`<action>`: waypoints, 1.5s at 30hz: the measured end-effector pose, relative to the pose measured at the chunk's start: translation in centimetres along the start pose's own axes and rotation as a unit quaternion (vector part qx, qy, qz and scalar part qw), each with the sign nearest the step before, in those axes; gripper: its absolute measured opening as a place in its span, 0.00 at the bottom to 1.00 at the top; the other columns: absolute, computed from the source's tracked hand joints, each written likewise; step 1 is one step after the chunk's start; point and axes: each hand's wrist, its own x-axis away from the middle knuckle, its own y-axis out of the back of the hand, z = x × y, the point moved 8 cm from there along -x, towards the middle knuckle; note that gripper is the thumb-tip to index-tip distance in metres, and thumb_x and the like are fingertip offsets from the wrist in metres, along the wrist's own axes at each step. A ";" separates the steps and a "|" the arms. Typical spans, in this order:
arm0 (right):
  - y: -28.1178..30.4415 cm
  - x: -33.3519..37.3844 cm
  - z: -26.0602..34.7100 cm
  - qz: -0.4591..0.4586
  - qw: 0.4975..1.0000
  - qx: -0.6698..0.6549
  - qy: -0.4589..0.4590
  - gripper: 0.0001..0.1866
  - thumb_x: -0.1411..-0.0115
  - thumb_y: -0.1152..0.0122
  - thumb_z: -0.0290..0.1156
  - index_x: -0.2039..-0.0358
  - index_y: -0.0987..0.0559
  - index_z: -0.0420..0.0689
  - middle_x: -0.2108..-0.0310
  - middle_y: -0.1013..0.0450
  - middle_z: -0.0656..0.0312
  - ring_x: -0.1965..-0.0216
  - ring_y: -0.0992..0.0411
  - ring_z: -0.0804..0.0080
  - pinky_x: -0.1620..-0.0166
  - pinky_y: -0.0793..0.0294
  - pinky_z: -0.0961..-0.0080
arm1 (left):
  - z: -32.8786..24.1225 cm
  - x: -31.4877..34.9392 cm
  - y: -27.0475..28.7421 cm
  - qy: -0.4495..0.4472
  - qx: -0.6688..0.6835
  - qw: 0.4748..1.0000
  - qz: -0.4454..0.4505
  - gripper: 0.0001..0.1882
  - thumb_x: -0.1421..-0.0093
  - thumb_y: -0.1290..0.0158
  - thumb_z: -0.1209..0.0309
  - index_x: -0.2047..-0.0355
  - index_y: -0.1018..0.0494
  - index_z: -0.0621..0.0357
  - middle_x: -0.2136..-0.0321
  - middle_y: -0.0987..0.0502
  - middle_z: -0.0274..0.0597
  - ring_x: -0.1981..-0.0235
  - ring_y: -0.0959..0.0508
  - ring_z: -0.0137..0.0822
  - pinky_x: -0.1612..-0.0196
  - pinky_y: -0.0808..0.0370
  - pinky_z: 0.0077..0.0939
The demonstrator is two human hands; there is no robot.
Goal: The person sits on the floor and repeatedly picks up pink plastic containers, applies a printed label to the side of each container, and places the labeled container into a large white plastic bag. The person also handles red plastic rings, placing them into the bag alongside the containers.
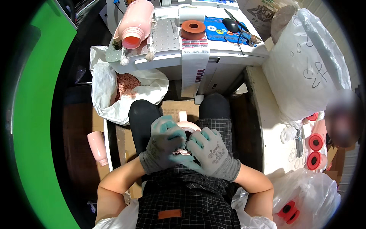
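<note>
Both my hands wear grey gloves with teal fingertips and meet over my lap. My left hand [163, 143] is closed, its fingers curled at the left side of a round pink part [189, 124] with a dark opening. My right hand [210, 153] closes at the right side of that same pink part, fingers bent inward. A small pale pink piece [182, 152] shows between the two hands; most of it is covered by the gloves. Whether the piece and the round part are joined, I cannot tell.
Ahead, a white table [164, 61] carries a pink bottle [135, 26], an orange tape roll [193, 30], a label strip [195, 61] and a black mouse [230, 25]. A white sack [105, 91] stands left. Red-capped pink bottles [315, 142] and a large plastic bag [305, 68] are right.
</note>
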 end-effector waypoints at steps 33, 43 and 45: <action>-8.9 3.3 -1.9 -0.085 0.995 -0.052 -0.009 0.17 0.29 0.45 0.38 0.46 0.25 0.41 0.47 0.27 0.58 0.49 0.26 0.69 0.46 0.23 0.69 | -2.9 -4.9 -1.0 -0.008 -0.216 0.954 0.210 0.12 0.53 0.36 0.66 0.70 0.24 0.55 0.68 0.26 0.42 0.63 0.23 0.48 0.60 0.29 0.46; -5.2 12.9 0.3 -0.196 0.971 -0.065 0.119 0.12 0.46 0.33 0.36 0.60 0.14 0.52 0.50 0.22 0.65 0.57 0.23 0.67 0.52 0.24 0.64 | -2.7 -2.2 -2.6 -0.010 0.109 0.953 0.282 0.12 0.47 0.32 0.67 0.66 0.22 0.54 0.67 0.20 0.45 0.67 0.19 0.43 0.67 0.25 0.36; -1.9 11.8 0.7 -0.203 0.969 -0.066 0.122 0.12 0.47 0.31 0.39 0.63 0.15 0.50 0.54 0.22 0.65 0.60 0.23 0.69 0.56 0.22 0.68 | 2.3 -3.4 -1.4 0.034 0.134 0.989 0.060 0.14 0.43 0.31 0.67 0.59 0.20 0.57 0.66 0.19 0.41 0.66 0.19 0.35 0.61 0.23 0.29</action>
